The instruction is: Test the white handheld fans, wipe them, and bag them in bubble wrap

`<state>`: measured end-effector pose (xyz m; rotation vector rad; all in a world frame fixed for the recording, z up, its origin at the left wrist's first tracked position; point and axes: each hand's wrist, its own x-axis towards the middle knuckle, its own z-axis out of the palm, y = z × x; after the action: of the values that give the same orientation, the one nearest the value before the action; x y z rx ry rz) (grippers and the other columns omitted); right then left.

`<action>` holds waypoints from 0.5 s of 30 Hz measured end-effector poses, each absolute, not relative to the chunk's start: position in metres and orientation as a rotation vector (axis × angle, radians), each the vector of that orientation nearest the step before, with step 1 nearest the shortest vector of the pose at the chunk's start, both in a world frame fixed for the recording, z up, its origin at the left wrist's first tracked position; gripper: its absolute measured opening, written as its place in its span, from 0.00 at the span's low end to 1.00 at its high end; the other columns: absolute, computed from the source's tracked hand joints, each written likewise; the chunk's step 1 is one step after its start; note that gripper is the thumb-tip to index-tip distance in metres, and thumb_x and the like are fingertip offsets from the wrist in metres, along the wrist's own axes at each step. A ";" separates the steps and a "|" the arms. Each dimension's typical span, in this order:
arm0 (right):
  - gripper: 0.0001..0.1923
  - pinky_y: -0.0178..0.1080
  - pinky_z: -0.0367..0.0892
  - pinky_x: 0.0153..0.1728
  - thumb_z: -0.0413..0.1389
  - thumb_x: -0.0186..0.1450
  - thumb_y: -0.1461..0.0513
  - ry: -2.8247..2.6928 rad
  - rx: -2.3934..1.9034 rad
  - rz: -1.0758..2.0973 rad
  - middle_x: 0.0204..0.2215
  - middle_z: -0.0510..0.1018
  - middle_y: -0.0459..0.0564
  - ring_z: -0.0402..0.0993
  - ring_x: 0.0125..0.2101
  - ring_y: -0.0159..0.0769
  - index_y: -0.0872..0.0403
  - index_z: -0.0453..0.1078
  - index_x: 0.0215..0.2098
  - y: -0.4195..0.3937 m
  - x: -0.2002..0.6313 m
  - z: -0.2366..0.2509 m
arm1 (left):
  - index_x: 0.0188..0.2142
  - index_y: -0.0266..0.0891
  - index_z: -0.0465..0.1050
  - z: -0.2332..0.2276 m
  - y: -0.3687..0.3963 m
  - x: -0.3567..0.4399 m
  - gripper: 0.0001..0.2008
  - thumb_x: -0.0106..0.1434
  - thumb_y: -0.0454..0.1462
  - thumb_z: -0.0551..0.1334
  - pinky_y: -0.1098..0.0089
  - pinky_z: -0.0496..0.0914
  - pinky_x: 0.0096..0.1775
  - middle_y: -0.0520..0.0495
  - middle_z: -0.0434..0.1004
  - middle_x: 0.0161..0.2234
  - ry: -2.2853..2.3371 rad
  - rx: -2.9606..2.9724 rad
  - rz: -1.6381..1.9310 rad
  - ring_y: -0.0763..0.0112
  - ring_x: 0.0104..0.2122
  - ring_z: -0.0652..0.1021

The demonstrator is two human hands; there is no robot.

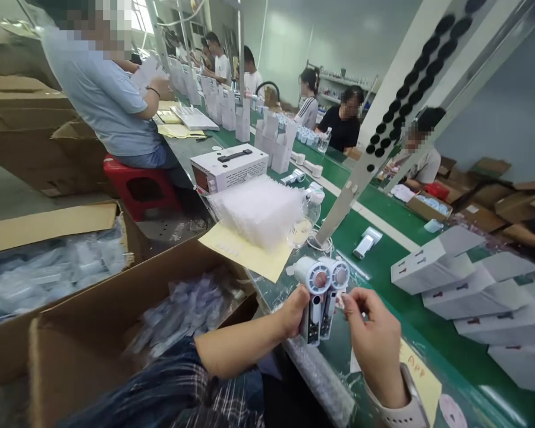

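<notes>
Two pale-blue handheld fans (314, 300) stand side by side above the bench edge, round heads up, with dark parts showing along their handles. My left hand (295, 312) is closed around the fan on the left; the second fan is pressed against it, and my fingers behind them are hidden. Just to the right, my right hand (373, 327) is in a pinch close to the second fan. A small pale bit shows at its fingertips, too small to name.
A clear bag of white foam sheets (261, 208) lies on yellow paper (232, 252) beside a white power supply (232, 166). Another fan (367, 242) rests on the green belt (383, 232). White boxes (455, 285) stand right, cartons (84, 339) of plastic bags left. Co-workers sit along the line.
</notes>
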<state>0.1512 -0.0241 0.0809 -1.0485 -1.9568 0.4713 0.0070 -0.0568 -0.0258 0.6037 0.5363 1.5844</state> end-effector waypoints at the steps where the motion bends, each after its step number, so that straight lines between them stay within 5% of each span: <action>1: 0.20 0.39 0.70 0.27 0.60 0.73 0.45 -1.929 -1.046 0.461 0.22 0.78 0.46 0.75 0.22 0.38 0.50 0.74 0.33 -0.010 0.149 0.095 | 0.35 0.38 0.79 -0.033 -0.055 0.005 0.43 0.47 0.76 0.70 0.63 0.79 0.43 0.41 0.86 0.33 0.510 0.545 1.544 0.58 0.37 0.86; 8: 0.14 0.40 0.71 0.26 0.58 0.70 0.49 -1.760 -0.969 0.503 0.25 0.76 0.47 0.73 0.23 0.37 0.50 0.68 0.35 0.132 0.096 0.225 | 0.36 0.37 0.80 -0.076 -0.048 -0.001 0.41 0.52 0.74 0.71 0.66 0.76 0.37 0.40 0.87 0.34 0.483 0.277 1.250 0.59 0.33 0.86; 15: 0.13 0.47 0.69 0.39 0.61 0.68 0.58 -1.746 -1.013 0.079 0.24 0.68 0.46 0.72 0.31 0.44 0.48 0.62 0.29 0.161 0.053 0.274 | 0.39 0.33 0.80 -0.060 -0.045 0.002 0.37 0.67 0.68 0.64 0.68 0.75 0.34 0.37 0.87 0.35 0.633 0.153 1.174 0.64 0.29 0.84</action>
<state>0.0534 0.1615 0.2744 -1.0132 -1.7465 0.0791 0.0016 -0.0446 -0.0596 0.1532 0.6326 1.1738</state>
